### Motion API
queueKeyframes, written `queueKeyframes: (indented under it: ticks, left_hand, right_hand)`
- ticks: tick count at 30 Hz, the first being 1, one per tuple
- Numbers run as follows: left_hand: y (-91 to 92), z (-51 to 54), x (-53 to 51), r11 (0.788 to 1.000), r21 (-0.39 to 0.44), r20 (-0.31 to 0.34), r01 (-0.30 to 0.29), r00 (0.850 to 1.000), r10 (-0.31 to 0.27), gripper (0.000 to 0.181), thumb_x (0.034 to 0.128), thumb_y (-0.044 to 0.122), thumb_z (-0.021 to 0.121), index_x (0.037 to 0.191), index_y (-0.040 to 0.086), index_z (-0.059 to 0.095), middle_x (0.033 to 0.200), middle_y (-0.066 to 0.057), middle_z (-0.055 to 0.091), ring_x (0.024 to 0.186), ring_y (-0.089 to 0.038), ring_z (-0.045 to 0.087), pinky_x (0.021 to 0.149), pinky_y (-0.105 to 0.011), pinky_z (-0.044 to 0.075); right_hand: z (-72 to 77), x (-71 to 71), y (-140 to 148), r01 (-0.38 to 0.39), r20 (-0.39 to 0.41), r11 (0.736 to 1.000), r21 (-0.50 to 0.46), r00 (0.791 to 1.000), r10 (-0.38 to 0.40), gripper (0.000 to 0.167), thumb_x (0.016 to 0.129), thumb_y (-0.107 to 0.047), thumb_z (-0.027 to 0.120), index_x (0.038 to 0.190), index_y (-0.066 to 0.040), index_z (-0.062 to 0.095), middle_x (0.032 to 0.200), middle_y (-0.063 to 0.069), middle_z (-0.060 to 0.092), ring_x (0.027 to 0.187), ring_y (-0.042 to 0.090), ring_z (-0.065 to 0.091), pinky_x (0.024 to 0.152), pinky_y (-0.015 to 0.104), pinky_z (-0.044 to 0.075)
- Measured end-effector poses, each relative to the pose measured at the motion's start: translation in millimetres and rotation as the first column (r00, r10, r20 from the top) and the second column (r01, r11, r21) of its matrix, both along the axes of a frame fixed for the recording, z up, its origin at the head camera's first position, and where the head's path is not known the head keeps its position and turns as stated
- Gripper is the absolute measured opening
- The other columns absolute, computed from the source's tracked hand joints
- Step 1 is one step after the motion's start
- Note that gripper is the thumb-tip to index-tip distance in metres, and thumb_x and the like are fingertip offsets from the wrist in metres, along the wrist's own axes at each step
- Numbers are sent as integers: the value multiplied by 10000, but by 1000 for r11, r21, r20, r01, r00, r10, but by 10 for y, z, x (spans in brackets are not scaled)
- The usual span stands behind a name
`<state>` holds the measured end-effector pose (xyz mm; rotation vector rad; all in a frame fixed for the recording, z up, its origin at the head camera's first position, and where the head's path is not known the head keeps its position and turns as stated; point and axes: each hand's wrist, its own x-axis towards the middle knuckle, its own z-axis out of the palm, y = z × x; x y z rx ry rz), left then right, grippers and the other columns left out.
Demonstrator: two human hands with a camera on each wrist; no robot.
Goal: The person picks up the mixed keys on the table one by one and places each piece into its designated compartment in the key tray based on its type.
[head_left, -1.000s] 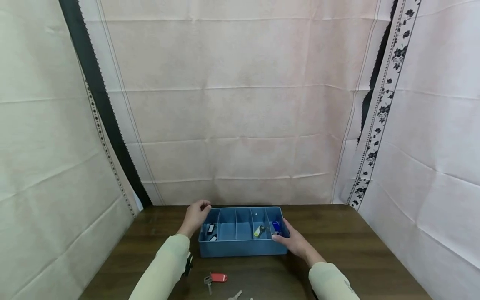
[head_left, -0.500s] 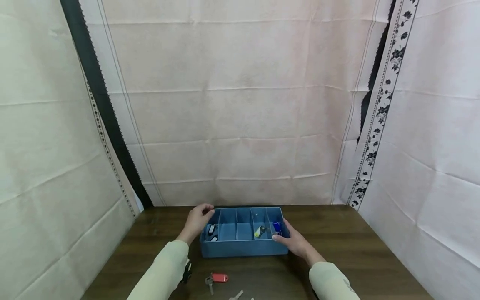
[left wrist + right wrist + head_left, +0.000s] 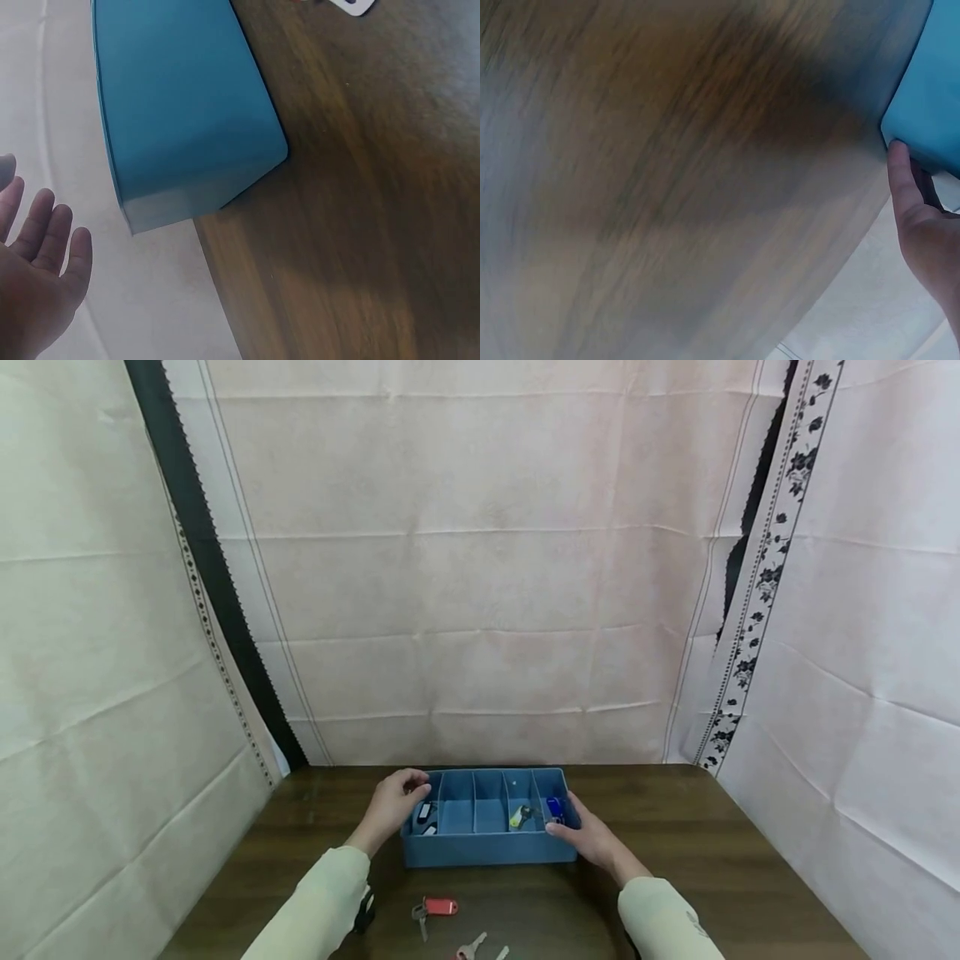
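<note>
A blue divided box (image 3: pixel 490 850) stands on the wooden table. My right hand (image 3: pixel 596 843) holds its right end, thumb at the front rim and fingers along the side; the right wrist view shows fingertips touching the lower corner. At the left end, my left hand (image 3: pixel 392 802) hovers by the rim with loosely bent fingers. They look apart from the box in the left wrist view. Black-and-white tags (image 3: pixel 425 812) lie in the leftmost compartment. Another holds a yellow-green key tag (image 3: pixel 516 818), and the rightmost a blue key tag (image 3: pixel 555 808).
In front of the box lies a red key tag (image 3: pixel 441 907) with a silver key (image 3: pixel 421 918). Another key (image 3: pixel 471 948) lies nearer, partly cut off by the frame. Pale cloth (image 3: pixel 487 568) hangs behind the table and on both sides.
My left hand has moved slightly right, to the box's left rim, and its fingers have spread a little. The box has shifted very slightly right. My right hand keeps its hold.
</note>
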<state>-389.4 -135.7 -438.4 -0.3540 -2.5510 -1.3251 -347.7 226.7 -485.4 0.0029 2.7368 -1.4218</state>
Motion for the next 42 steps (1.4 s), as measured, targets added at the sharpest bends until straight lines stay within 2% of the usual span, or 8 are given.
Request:
queueKeyframes:
  ticks: [6,12,21,26,35,42]
  left_hand:
    - [-54,19,65,1000,2,31,-5,1000,5,241,969,180,661,1185,75,667,1080,-37,633,1039,-227,574,931,-453,495]
    - [-132,55,176,1000,-7,13,-15,1000,16,254,961,193,672,1183,67,668,1113,-42,640,1069,-233,586,940,-465,488]
    - [-284,46,304,999,-35,-4,-26,1000,26,236,944,176,689,1154,69,675,1083,-38,645,1057,-234,589,934,-488,476]
    - [-349,39,385,999,-47,-7,-25,1000,24,202,937,165,698,1120,82,684,1063,-32,645,1019,-217,589,901,-464,491]
    - [-427,-43,529,998,-61,49,-15,999,18,173,939,168,702,1102,114,686,1034,-5,642,981,-192,594,866,-432,511]
    - [-453,-167,630,997,-72,69,-4,998,9,168,925,189,720,1080,130,693,1004,19,635,932,-167,573,849,-401,507]
  right_hand:
    - [3,10,-4,-2,4,1000,7,1000,2,934,915,-533,643,1598,-151,135,1576,276,229,1405,542,212,1028,740,223]
    - [22,13,-14,-2,9,1000,14,1000,2,900,936,-487,639,1598,-144,133,1580,278,218,1407,543,202,1030,741,215]
    - [18,-11,-17,-7,22,1000,12,1000,6,917,932,-502,639,1598,-140,123,1581,281,208,1411,538,195,1047,728,204]
    - [28,-17,-14,-5,24,1000,14,1000,4,920,930,-511,636,1599,-144,123,1584,278,204,1413,536,193,1047,728,204]
    - [46,-4,-16,-10,32,1000,7,999,10,953,911,-551,637,1599,-149,116,1586,277,197,1415,537,186,1047,729,201]
    - [52,-10,-19,-22,19,999,23,1000,22,930,930,-531,622,1598,-136,110,1582,283,201,1410,542,194,1046,727,208]
